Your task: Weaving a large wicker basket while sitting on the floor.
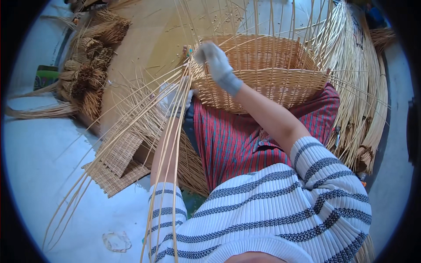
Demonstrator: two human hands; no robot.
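A partly woven rattan basket (263,83) rests tilted on my lap, with long upright stakes (272,22) rising from its far side. My right hand (215,65), in a white and grey glove, is closed at the basket's left corner; whatever is between its fingertips is hidden. Lower and to the left, my gloved left hand (173,98) is closed around long rattan strands (169,136) beside the basket's left side. These strands trail down across my left forearm and partly cover the hand. A red striped cloth (237,140) covers my lap beneath the basket.
A thick bundle of pale rattan (351,79) lies on the right. Tied brown bundles (87,65) are stacked at the far left near a green container (46,78). Flat woven panels (116,168) and loose strands lie left of my legs. Small offcuts dot the tan mat (153,30).
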